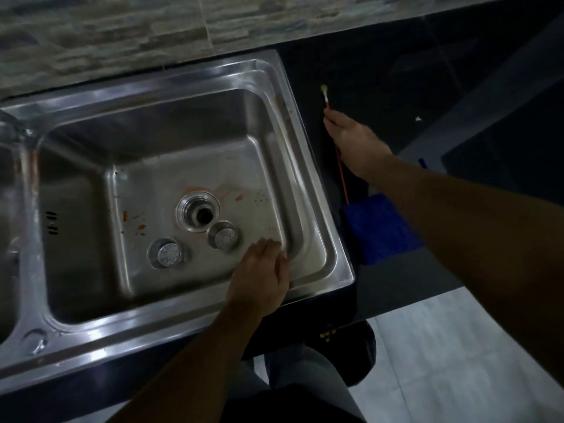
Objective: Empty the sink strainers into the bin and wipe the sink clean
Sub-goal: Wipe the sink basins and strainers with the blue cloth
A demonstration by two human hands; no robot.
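A steel sink basin (91, 141) holds two round strainers: one (166, 253) near the front, the other (224, 235) just right of the open drain (203, 213). Orange smears and specks stain the basin floor. My left hand (259, 276) hovers palm down inside the basin, fingers loosely together, just right of the second strainer and holding nothing. My right hand (354, 141) rests on the dark counter, fingers pinched on a thin red-handled brush (326, 97) with a pale tip.
A blue cloth (381, 227) lies on the dark counter (351, 65) right of the sink. A second basin (6, 239) shows at the left edge. A dark bin (363, 352) stands on the floor below the counter's corner. The wall behind is tiled.
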